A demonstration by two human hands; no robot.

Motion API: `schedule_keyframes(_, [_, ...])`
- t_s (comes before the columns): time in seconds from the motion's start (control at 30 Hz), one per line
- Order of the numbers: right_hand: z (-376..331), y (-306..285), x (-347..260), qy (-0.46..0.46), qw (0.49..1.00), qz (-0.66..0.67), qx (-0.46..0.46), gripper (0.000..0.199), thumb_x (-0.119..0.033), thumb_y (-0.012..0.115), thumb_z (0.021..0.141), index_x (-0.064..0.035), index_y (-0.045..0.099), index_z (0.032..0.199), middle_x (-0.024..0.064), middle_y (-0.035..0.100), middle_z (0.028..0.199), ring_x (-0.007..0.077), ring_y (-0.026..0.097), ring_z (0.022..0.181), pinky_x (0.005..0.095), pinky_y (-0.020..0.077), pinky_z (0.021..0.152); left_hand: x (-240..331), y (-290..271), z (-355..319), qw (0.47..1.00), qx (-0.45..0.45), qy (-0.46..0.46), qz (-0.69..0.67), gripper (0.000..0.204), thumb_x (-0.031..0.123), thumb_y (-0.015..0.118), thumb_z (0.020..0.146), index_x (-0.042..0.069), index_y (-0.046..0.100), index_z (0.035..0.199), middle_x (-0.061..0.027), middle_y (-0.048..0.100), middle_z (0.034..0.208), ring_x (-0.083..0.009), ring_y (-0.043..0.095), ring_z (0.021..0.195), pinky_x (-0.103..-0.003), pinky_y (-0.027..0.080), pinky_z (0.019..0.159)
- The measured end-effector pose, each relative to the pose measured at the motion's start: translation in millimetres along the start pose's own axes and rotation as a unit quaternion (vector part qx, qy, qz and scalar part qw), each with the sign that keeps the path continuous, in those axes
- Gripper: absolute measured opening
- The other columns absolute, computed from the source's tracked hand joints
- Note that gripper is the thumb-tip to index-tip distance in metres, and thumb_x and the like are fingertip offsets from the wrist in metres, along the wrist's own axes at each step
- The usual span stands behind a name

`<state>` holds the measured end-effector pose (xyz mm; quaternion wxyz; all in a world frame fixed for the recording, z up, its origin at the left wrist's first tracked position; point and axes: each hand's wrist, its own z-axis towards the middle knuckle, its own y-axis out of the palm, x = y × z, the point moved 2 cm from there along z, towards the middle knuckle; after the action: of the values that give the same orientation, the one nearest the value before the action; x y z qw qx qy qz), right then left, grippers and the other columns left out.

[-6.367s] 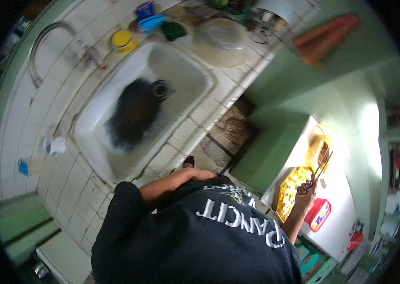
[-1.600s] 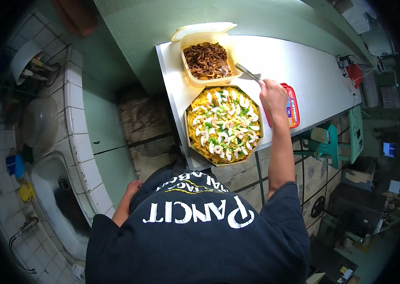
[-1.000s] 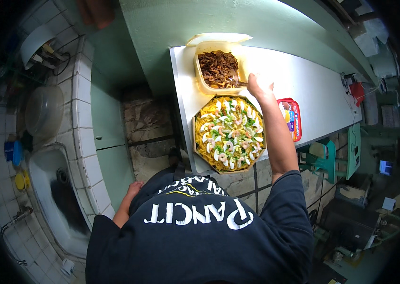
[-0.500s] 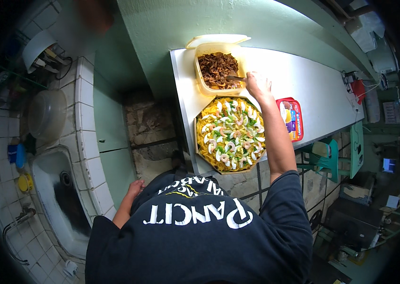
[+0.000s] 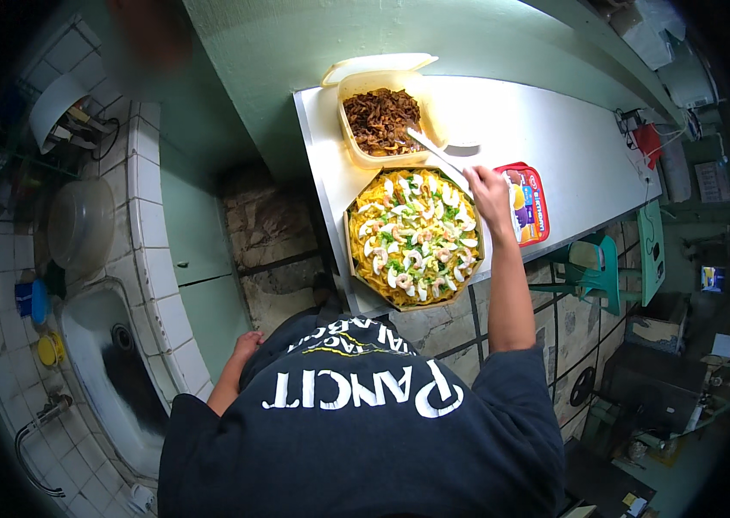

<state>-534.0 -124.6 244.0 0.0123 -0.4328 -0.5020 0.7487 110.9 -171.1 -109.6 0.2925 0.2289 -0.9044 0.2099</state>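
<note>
My right hand [image 5: 487, 194] is closed on the handle of a long, pale, spoon-like utensil [image 5: 443, 157]. Its far tip reaches into a yellowish plastic container [image 5: 434, 129], among dark brown shredded food [image 5: 380, 121]. Just left of that hand lies an octagonal tray [image 5: 349, 259] of yellow noodles [image 5: 421, 237], topped with egg slices, shrimp and chopped greens. Beside my right wrist is a red-rimmed tub lid [image 5: 541, 207] with a printed picture. My left hand [image 5: 248, 344] hangs low by my dark shirt, away from the table; its fingers are mostly hidden.
A pale lid [image 5: 380, 66] leans behind the container against the green wall. The white table [image 5: 568, 129] runs off to the right, with cords and a red item [image 5: 646, 145] at its far end. A tiled sink [image 5: 115, 380] stands left, a green stool [image 5: 596, 272] right.
My right hand has drawn back from the container's edge toward me and slightly right, beside the noodle tray. More of the utensil's length now shows. The left hand has stayed low at my side.
</note>
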Motion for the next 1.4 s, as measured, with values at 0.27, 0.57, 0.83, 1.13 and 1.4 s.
schedule_keyframes(0.27, [-125,8,20,0.115,0.973,0.174,-0.098,0.024,-0.021,0.062,0.093,0.0018,0.069,0.088,-0.0039,0.056,0.065,0.0038,0.048,0.059,0.0211,0.0359,0.051,19,-3,-3,0.987,0.015,-0.119,-0.104,0.028,0.029,0.057,0.092,0.009,0.067,0.109,-0.0014,0.066,0.085,-0.0133,0.054,0.068,-0.028,0.043,0.063])
schedule_keyframes(0.57, [-130,12,11,0.078,0.993,0.07,-0.055,0.023,-0.023,0.062,0.09,-0.0019,0.07,0.093,0.0106,0.065,0.069,0.0191,0.062,0.063,0.0316,0.0473,0.06,49,-12,4,0.997,-0.012,-0.074,0.03,0.033,0.031,0.058,0.093,0.008,0.064,0.114,-0.0023,0.065,0.089,-0.0151,0.055,0.069,-0.028,0.045,0.063])
schedule_keyframes(0.83, [-10,12,-15,-0.049,0.996,-0.062,0.03,0.029,-0.029,0.058,0.092,-0.0042,0.07,0.101,0.015,0.07,0.089,0.0288,0.067,0.081,0.038,0.0498,0.072,36,-3,3,0.997,-0.032,-0.048,-0.043,0.031,0.028,0.059,0.092,0.004,0.066,0.111,-0.0064,0.068,0.088,-0.0168,0.06,0.078,-0.031,0.047,0.073])
schedule_keyframes(1.13, [52,67,-49,-0.137,0.95,-0.28,-0.025,0.025,-0.031,0.053,0.095,-0.007,0.06,0.098,0.012,0.065,0.095,0.0341,0.067,0.076,0.0482,0.0532,0.067,5,-1,-3,0.991,0.031,-0.044,-0.123,0.031,0.025,0.06,0.092,0.002,0.067,0.111,-0.0078,0.07,0.089,-0.017,0.064,0.083,-0.03,0.047,0.079])
schedule_keyframes(1.4, [69,41,-41,-0.171,0.928,-0.31,-0.12,0.017,-0.015,0.051,0.09,-0.0086,0.063,0.102,0.0122,0.063,0.099,0.0314,0.065,0.092,0.0488,0.0503,0.076,-14,1,-7,0.988,0.009,0.145,0.049,0.033,0.029,0.06,0.092,0.001,0.068,0.106,-0.005,0.068,0.085,-0.0154,0.06,0.076,-0.029,0.048,0.073])
